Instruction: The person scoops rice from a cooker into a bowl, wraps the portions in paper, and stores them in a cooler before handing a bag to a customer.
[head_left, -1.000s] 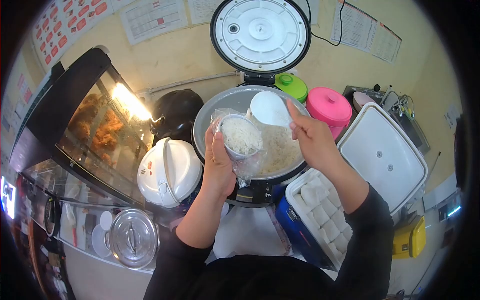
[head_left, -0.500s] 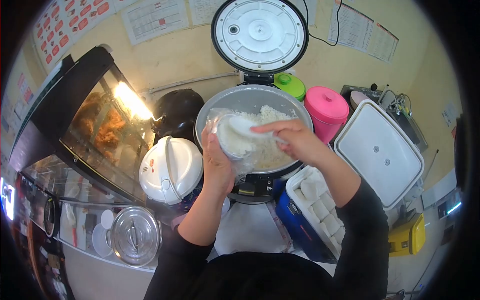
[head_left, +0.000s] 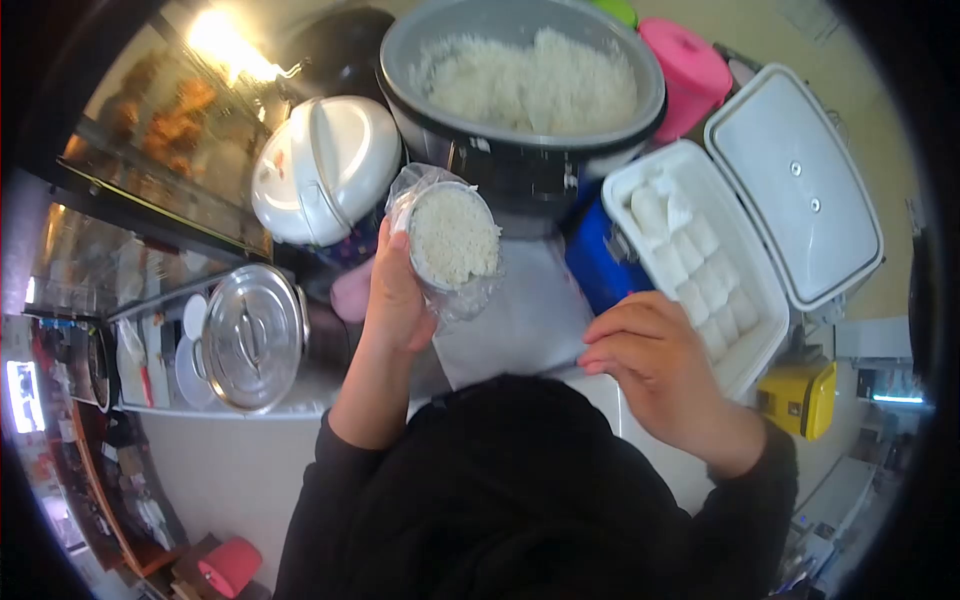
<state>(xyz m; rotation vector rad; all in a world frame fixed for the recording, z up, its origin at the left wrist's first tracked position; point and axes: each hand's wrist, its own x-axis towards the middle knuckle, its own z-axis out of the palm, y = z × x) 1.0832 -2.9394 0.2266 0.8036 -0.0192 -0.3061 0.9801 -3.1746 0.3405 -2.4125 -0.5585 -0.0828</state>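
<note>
My left hand (head_left: pixel 397 290) is wrapped round a white cup (head_left: pixel 425 265) lined with clear plastic (head_left: pixel 465 303). White cooked rice (head_left: pixel 455 238) fills the cup, which is tilted so its mouth faces me. My right hand (head_left: pixel 645 355) is loosely curled with nothing visible in it, and its fingertips are near the right edge of a stack of white paper sheets (head_left: pixel 510 315). Beyond both hands, a large rice cooker (head_left: pixel 400 65) stands uncovered with a mound of rice inside. No paddle shows now.
On the right is a blue and white cooler box (head_left: pixel 608 255) holding several white wrapped bundles (head_left: pixel 690 245), its lid (head_left: pixel 800 185) raised. To the left are a white lidded container (head_left: pixel 330 170), a steel pot lid (head_left: pixel 253 340) and a lit food display case (head_left: pixel 165 190). A pink container (head_left: pixel 685 75) stands behind.
My view has tipped down. My left hand has brought the cup of rice from over the cooker towards me. The right hand has let go of the white rice paddle and moved down by the paper.
</note>
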